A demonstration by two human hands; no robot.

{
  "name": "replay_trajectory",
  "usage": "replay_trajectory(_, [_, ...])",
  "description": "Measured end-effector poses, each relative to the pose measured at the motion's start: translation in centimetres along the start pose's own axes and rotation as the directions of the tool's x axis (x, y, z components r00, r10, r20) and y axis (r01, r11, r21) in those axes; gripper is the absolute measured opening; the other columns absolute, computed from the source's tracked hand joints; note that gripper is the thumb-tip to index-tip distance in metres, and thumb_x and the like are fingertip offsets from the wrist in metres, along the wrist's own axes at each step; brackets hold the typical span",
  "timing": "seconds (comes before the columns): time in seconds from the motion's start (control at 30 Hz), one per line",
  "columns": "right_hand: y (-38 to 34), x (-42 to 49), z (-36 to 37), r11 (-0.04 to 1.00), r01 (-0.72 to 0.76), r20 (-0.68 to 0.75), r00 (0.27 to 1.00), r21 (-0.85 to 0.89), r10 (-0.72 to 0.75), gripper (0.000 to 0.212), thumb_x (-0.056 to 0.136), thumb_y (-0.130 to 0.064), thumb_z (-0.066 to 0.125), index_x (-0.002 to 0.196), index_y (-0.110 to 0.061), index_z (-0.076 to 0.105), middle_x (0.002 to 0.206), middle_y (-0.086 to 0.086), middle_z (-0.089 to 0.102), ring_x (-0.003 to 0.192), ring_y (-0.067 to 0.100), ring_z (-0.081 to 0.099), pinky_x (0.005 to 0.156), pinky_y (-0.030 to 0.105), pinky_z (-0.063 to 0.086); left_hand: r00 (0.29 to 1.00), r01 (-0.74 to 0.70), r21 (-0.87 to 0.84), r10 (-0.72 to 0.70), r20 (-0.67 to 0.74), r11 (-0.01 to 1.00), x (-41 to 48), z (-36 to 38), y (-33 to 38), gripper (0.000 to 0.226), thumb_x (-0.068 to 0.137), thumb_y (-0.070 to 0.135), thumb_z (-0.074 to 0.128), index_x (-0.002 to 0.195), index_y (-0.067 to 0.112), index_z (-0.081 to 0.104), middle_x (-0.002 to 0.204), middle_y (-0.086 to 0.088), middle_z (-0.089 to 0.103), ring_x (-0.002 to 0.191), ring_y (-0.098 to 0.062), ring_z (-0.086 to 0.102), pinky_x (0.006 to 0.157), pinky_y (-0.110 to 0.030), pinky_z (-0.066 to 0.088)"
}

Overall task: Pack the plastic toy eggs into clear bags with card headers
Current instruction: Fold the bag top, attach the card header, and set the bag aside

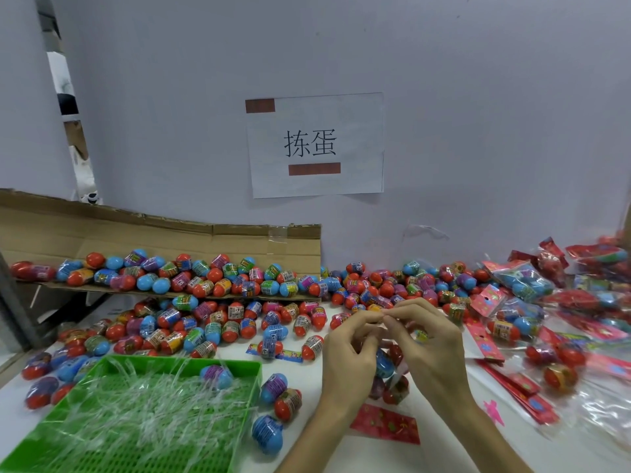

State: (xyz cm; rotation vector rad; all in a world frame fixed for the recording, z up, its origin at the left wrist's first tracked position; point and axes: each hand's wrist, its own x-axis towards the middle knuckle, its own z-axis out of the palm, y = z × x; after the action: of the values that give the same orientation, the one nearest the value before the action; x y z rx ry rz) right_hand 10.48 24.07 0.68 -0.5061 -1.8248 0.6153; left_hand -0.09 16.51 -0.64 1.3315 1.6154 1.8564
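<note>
Wall sign [316,145] reads "拣蛋"; egg wrapper print is illegible. Left hand [348,356] and right hand [430,346], fingers [399,310] pinched together, grip the top of a clear bag [389,373] holding eggs, above the table [304,445]. Loose eggs [211,322] crowd the far edge. A green tray [254,380] sits to the left, and a card header [386,425] lies between the forearms.

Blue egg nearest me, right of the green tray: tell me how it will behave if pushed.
The blue egg is rounded and lies on its side on the smooth white table, so it would probably roll. Its glossy wrap looks slippery. It seems a plastic shell, so probably light and stiff.
</note>
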Motion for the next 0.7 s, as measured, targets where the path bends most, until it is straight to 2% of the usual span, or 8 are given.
replay_trajectory(0.17, [0.2, 0.2, -0.3, 0.995, -0.063, 0.052, 0.997, 0.083, 0.059, 0.026, 0.087, -0.002, 0.075, 0.083, -0.028, 0.075, 0.086, -0.011, 0.069, 0.084, 0.015, 0.067, 0.067, 0.025, 0.055, 1.000, -0.031, 0.034, 0.031, 0.006, 0.999, 0.0, -0.1, 0.1, 0.055, 0.100, 0.002, 0.059, 0.100, 0.056, 0.069, 0.093, 0.022, 0.076, 0.089, -0.004, 0.076, 0.078, -0.028, 0.064])
replay_trajectory(0.3, [0.7, 0.4, -0.7, 0.993, -0.079, 0.109, 0.992, 0.086, 0.069, 0.024, 0.087, -0.002, 0.075, 0.083, -0.026, 0.075, 0.084, -0.011, 0.069, 0.082, 0.016, 0.067, 0.067, 0.030, 0.056, 1.000, -0.030, 0.052, 0.030, -0.002, 0.998, 0.0, -0.2, -0.3, 0.051, 0.099, -0.001, 0.059, 0.097, 0.049, 0.070, 0.089, 0.018, 0.077, 0.087, -0.005, 0.076, 0.077, -0.024, 0.063])
replay_trajectory(0.4, [0.8, 0.6, -1.0, 0.995, -0.073, 0.103, 0.993, 0.067, 0.066, 0.031, 0.089, 0.000, 0.072, 0.086, -0.031, 0.073, 0.085, -0.013, 0.070, 0.083, 0.014, 0.067, 0.068, 0.029, 0.056, 1.000, -0.017, 0.059, 0.016, 0.003, 0.998, 0.0, -0.1, -0.4, 0.048, 0.100, -0.002, 0.059, 0.102, 0.045, 0.070, 0.091, 0.015, 0.078, 0.087, -0.004, 0.076, 0.079, -0.023, 0.062])
replay_trajectory(0.47, [1.1, 0.9, -1.4, 0.996, -0.074, 0.072, 0.995, 0.056, 0.070, 0.034, 0.090, 0.001, 0.070, 0.089, -0.033, 0.071, 0.084, -0.014, 0.071, 0.082, 0.012, 0.068, 0.069, 0.027, 0.057, 1.000, -0.012, 0.067, 0.012, 0.013, 0.998, -0.1, 0.1, -0.3, 0.043, 0.100, -0.001, 0.059, 0.111, 0.039, 0.072, 0.095, 0.015, 0.079, 0.088, -0.004, 0.076, 0.081, -0.024, 0.062])
replay_trajectory(0.53, [1.2, 0.9, -1.6, 0.996, -0.071, 0.029, 0.997, 0.048, 0.069, 0.029, 0.089, 0.000, 0.071, 0.092, -0.028, 0.072, 0.081, -0.011, 0.072, 0.081, 0.009, 0.069, 0.070, 0.024, 0.058, 1.000, -0.013, 0.062, 0.012, 0.021, 0.998, -0.2, 0.3, -0.1, 0.040, 0.100, 0.000, 0.060, 0.119, 0.033, 0.073, 0.097, 0.017, 0.078, 0.089, -0.005, 0.076, 0.082, -0.026, 0.063])
replay_trajectory(0.63, [1.1, 0.8, -1.6, 0.999, -0.049, -0.039, 0.998, 0.016, 0.050, 0.021, 0.087, 0.001, 0.074, 0.094, -0.019, 0.072, 0.085, -0.009, 0.071, 0.081, 0.009, 0.069, 0.072, 0.021, 0.058, 1.000, 0.003, 0.039, -0.004, 0.028, 0.999, -0.2, 0.4, 0.0, 0.042, 0.101, 0.001, 0.059, 0.117, 0.037, 0.072, 0.094, 0.016, 0.078, 0.088, -0.007, 0.076, 0.081, -0.030, 0.064])
replay_trajectory(0.7, [0.8, 0.7, -1.4, 1.000, -0.024, -0.030, 0.999, -0.001, 0.024, 0.020, 0.085, 0.002, 0.076, 0.093, -0.016, 0.071, 0.086, -0.008, 0.071, 0.082, 0.009, 0.070, 0.072, 0.019, 0.057, 1.000, 0.016, 0.026, -0.017, 0.025, 1.000, -0.2, 0.3, -0.2, 0.040, 0.101, 0.000, 0.057, 0.116, 0.034, 0.073, 0.095, 0.012, 0.079, 0.089, -0.010, 0.077, 0.081, -0.034, 0.064])
